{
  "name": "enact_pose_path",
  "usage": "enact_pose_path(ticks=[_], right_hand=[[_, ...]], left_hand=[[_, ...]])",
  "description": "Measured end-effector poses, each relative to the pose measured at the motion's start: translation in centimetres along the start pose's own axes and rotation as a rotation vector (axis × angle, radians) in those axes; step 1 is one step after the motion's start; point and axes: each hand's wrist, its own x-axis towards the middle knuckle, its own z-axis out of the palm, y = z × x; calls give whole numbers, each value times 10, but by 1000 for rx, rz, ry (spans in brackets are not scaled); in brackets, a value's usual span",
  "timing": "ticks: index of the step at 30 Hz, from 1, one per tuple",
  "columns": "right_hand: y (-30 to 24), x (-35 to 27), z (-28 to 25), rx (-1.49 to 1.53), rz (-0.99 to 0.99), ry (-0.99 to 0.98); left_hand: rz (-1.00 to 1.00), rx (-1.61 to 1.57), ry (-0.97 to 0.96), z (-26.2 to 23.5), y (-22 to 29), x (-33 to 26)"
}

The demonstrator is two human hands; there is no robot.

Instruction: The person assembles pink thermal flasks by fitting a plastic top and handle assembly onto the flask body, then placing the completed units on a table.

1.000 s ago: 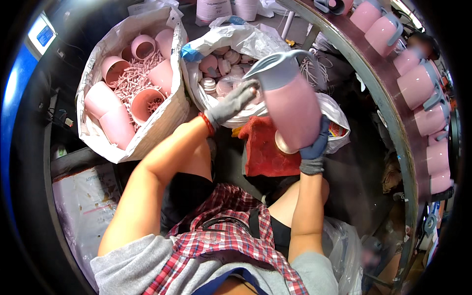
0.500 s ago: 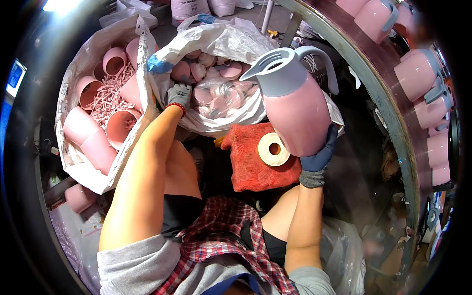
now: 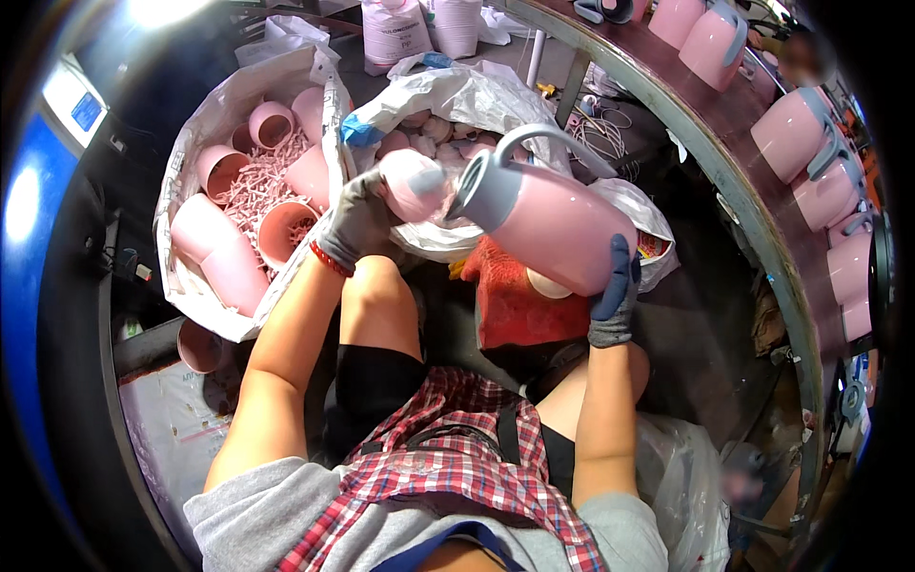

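My left hand (image 3: 363,215), in a grey glove, grips a round pink lid (image 3: 408,191) beside the mouth of a jug. The pink vacuum jug (image 3: 568,236) has a grey collar, spout and handle. It lies tilted, its mouth toward the upper left. My right hand (image 3: 617,292), in a navy and grey glove, grasps its lower end. Beneath the jug a pale ring (image 3: 547,284), partly hidden, rests on a red cloth-covered block (image 3: 515,313). Behind my left hand stands a white sack (image 3: 457,95) of pink lids.
At the left, another white sack (image 3: 176,253) contains pink cylinders and pink scraps. A curved bench (image 3: 720,157) at the right carries several pink jugs (image 3: 796,133). Pink sacks (image 3: 393,36) stand at the back. A loose pink cylinder (image 3: 200,345) lies at lower left.
My left hand has come up from the lid sack and now holds a pink lid near the jug's mouth. The jug has tipped from nearly upright toward the left.
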Motion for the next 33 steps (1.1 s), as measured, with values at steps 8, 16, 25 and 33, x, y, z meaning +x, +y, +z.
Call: enact_pose_path(ticks=[8, 16, 25, 33], right_hand=[[-41, -72, 7, -175, -148, -182], [-76, -122, -4, -378, -306, -262], [-69, -123, -20, -231, -253, -230], [-2, -69, -22, -300, 621, -966]], left_hand=[[369, 562, 89, 51, -23, -62], [250, 624, 141, 53, -29, -90], [320, 861, -20, 105, 2, -125], [1158, 1256, -1016, 197, -16, -144]])
